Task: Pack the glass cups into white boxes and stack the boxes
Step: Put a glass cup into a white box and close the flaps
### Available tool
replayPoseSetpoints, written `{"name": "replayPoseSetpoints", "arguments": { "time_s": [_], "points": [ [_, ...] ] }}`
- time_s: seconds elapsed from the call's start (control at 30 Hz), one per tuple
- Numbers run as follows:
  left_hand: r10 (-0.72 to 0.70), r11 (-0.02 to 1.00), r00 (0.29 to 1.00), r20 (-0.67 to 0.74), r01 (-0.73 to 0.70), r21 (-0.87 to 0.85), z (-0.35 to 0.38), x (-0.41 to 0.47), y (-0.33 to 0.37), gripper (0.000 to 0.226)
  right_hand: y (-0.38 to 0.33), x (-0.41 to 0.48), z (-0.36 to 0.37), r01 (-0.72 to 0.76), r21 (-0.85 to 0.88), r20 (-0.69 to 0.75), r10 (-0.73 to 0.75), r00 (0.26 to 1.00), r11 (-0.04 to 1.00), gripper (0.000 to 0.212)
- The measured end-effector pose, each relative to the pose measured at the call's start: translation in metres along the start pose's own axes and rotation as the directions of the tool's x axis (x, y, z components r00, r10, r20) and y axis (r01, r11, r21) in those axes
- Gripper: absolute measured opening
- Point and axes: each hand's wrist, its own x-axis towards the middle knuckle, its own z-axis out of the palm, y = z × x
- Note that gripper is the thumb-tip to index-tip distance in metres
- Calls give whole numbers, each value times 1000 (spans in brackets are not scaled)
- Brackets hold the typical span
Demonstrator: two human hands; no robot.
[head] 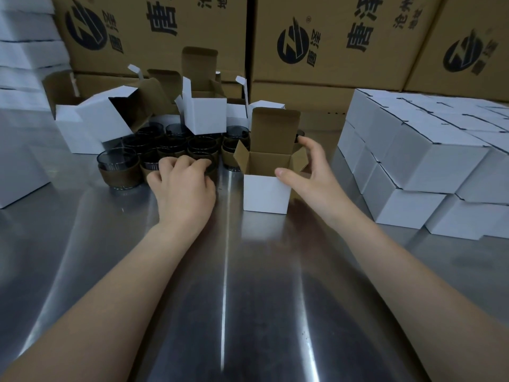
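One cup [211,169] sits under the left hand [183,186], fingers curled round it; lift straight up while the right hand [303,172], fingers clasping, steadies the box [265,193].

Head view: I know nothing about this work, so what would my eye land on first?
Dead centre, an open white box stands on the shiny metal table, held by the right hand. Just left of it, the left hand grips one of a cluster of dark glass cups. On the right sits a neat stack of closed white boxes, with big brown cartons behind.
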Motion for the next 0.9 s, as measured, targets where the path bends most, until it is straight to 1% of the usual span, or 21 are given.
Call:
{"name": "replayPoseSetpoints", "arguments": {
  "time_s": [0.1,0.2,0.3,0.37,0.43,0.53,0.6,0.7,0.9],
  "points": [
    [21,1000,999,-29,-21,-17,0,-1,1,37,1,0,-1,6,-18,-16,-6,1000,1000,70],
    [38,999,999,-28,-39,-31,-1,-2,1,33,1,2,-1,17,-30,-37,-18,999,999,69],
    [35,994,999,-19,-36,-99,-5,-1,2,35,0,3,0,32,-48,-54,-34,998,998,67],
    [11,980,1000,-21,-15,-197,-7,-1,3,42,0,3,1,47,-64,-70,-52,996,997,65],
    [-51,953,999,13,52,-297,-9,0,3,59,-1,2,2,61,-80,-85,-68,994,995,64],
    [-135,889,977,166,193,-414,-6,1,-1,88,-4,2,3,79,-87,-111,-89,990,993,61],
    [-142,861,960,242,241,-447,-3,3,-5,99,-6,1,3,94,-92,-128,-106,986,991,58],
    [-128,833,952,279,255,-490,2,4,-8,102,-9,0,4,110,-95,-153,-124,980,989,56],
    [-122,819,968,219,223,-528,9,4,-9,99,-12,-3,7,141,-98,-173,-156,972,985,54]
  ]
}}
